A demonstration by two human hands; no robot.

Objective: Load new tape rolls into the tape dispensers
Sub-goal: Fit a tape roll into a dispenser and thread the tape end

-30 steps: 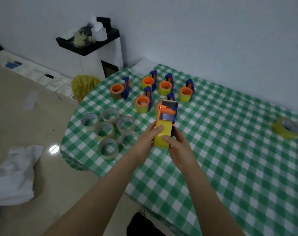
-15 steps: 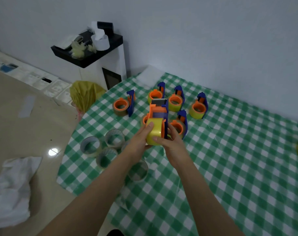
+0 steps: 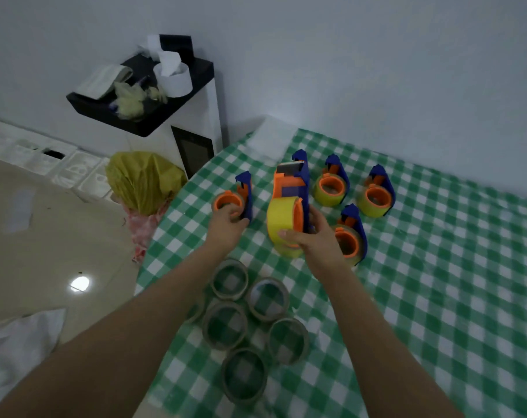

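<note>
My right hand [image 3: 315, 241] grips an orange and blue tape dispenser [image 3: 289, 188] loaded with a yellow tape roll [image 3: 280, 220], holding it low over the green checked table [image 3: 422, 282]. My left hand [image 3: 227, 223] has let go of it and closes on another dispenser [image 3: 236, 197] that stands at the left with an orange hub and no yellow roll visible. Three loaded dispensers stand to the right: one at the back [image 3: 331, 184], one far right [image 3: 377, 197], one beside my right hand [image 3: 351, 236]. Another blue dispenser is partly hidden behind the held one.
Several empty brownish tape cores [image 3: 230, 279] lie on the table near its front left edge, between my forearms. Left of the table stand a white cabinet with a black shelf [image 3: 147, 95] and a yellow bag [image 3: 141, 179]. A wall runs behind the table.
My left hand released the held dispenser and moved left onto the dispenser standing at the left. The right hand alone now holds the loaded dispenser. The view tilted closer over the table.
</note>
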